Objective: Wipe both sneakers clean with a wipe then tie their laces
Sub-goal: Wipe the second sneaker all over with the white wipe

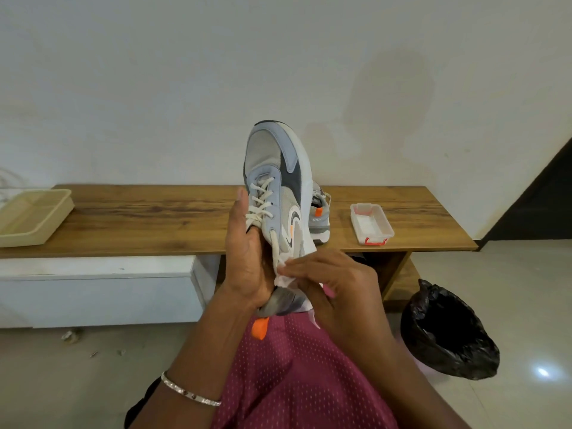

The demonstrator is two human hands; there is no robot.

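A grey and light-blue sneaker with white laces and orange accents stands toe-up over my lap. My left hand grips it at the collar, thumb along the laces. My right hand pinches a white wipe against the sneaker's side near the heel. The laces hang loose. The second sneaker sits on the wooden bench behind the first, mostly hidden.
A clear plastic box with a red latch sits on the bench's right part. A beige tray lies at its left end. A bin lined with a black bag stands on the floor to my right.
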